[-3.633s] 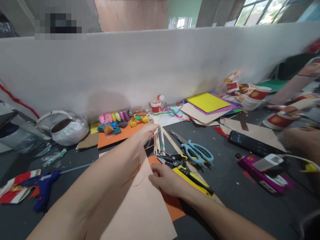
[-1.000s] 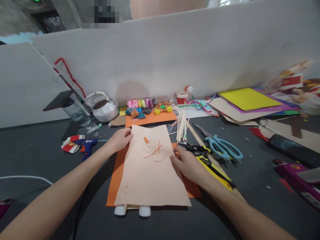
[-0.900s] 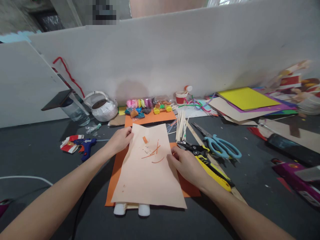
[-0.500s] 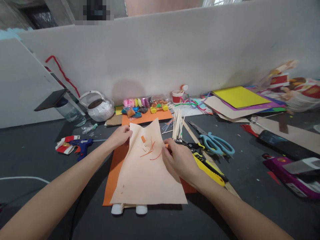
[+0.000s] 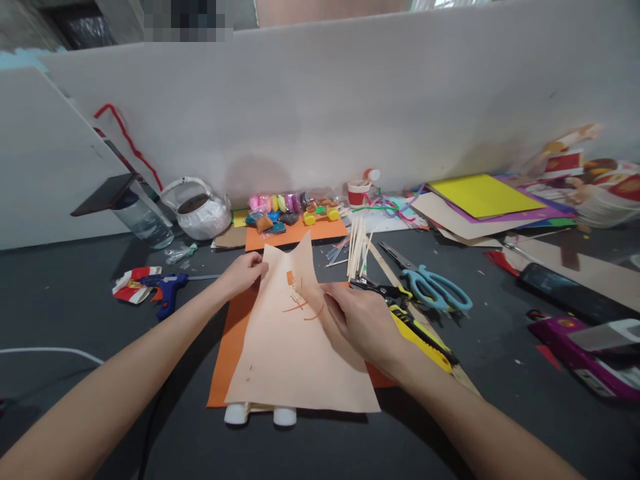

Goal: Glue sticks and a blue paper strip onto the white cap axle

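Head view: caught a floppy peach paper (image 5: 300, 360) with both sides in hand, directly above an orange sheet (image 5: 231, 353) on the dark table (image 5: 200, 443). Had the left hand (image 5: 245, 272) pinched on the far left edge and the right hand (image 5: 363, 320) clamped on the right edge, with some fingertips out of sight, so couldn't tell how tight. To do it well, probably called for a light, even hold at both edges, a shallow trough and slow wrists, so as not to crease anything or spill the orange scraps (image 5: 290, 278). Looked thin and plain, dipped in the middle with both far corners poking up, flared wider at the near end. Also spotted small dark specks, plus two white tubes (image 5: 285, 417) sticking out from under the near edge.
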### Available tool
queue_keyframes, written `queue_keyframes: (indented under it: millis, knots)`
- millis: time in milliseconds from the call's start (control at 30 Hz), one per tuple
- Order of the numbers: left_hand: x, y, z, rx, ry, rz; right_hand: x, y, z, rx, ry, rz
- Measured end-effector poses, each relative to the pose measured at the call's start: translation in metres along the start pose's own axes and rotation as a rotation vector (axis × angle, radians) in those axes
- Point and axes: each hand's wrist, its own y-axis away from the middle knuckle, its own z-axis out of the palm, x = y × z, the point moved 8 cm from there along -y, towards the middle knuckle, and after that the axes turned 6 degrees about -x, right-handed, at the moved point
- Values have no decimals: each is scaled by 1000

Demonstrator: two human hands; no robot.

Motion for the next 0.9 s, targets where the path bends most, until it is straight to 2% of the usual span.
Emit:
queue_keyframes:
  millis: [267, 600, 733, 900]
  knots:
    - [-15, 4, 2, -87, -38, 51, 28, -9, 3, 7, -222, 149]
    - [-21, 20, -19, 54, 80, 240, 56, -11, 5, 65, -376, 209]
    - [-16, 29, -25, 133, 128, 288, 62, -13, 10, 62, -359, 218]
    - [-3, 35, -22, 174, 137, 325, 59, -13, 8, 80, -277, 200]
